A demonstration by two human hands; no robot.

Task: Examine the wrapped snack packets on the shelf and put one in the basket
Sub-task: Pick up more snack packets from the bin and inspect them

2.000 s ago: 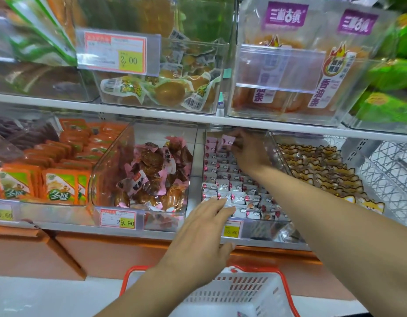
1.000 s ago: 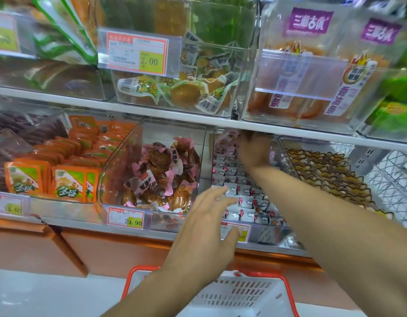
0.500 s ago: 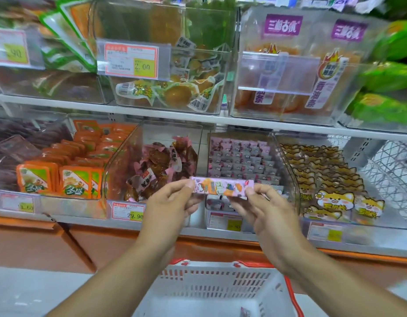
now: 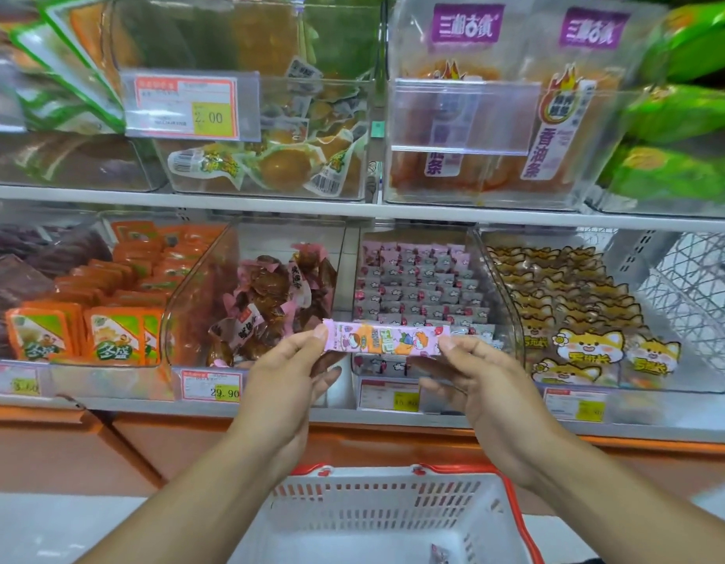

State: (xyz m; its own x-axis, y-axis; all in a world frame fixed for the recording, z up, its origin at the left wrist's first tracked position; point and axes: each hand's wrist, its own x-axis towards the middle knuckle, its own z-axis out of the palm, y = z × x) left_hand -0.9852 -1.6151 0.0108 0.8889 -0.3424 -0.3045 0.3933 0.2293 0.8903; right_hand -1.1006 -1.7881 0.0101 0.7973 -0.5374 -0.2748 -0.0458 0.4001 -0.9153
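From the head camera, you hold a pink snack packet (image 4: 387, 339) level in front of the shelf (image 4: 352, 209), stretched between both hands: your left hand (image 4: 289, 378) pinches its left end between thumb and forefinger, your right hand (image 4: 480, 384) pinches the right end the same way, and the other fingers hang loose beneath. It sits just in front of the clear bin (image 4: 419, 303) of matching pink packets, with the printed face turned up to you, so the examining step looks to be in hand. The white basket (image 4: 393, 510) with its red rim waits directly below, one small packet already lying in its corner. Next you would need to let go with one hand and lower the packet straight down over the rim. Two seconds ago your right hand was reaching deep into that bin and your left hovered flat at its front edge; now both have drawn back with the packet between them.
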